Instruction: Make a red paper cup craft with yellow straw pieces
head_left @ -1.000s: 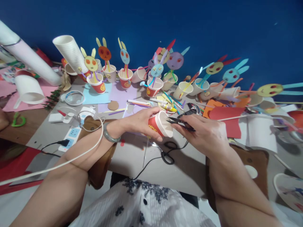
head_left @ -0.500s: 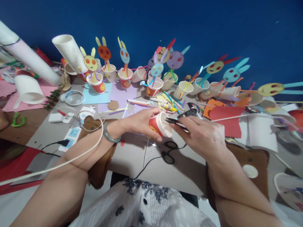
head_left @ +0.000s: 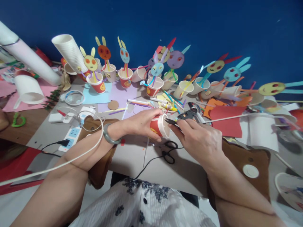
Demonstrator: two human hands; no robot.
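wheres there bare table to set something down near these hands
Bare grey table lies between the scissors and brown pad on the right; a smaller patch left of the black cord. Crowded: along the blue wall, with rabbit cups.

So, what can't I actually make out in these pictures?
All in the head view:
- Rear of the slim black pointed tool: hidden by the right grip.
- Left end of the red-and-white paper cup: covered by the left grip.
- Whether the tool's tip touches the cup: too small.
- Tips of the long blue paper ears: cut off by the right edge.
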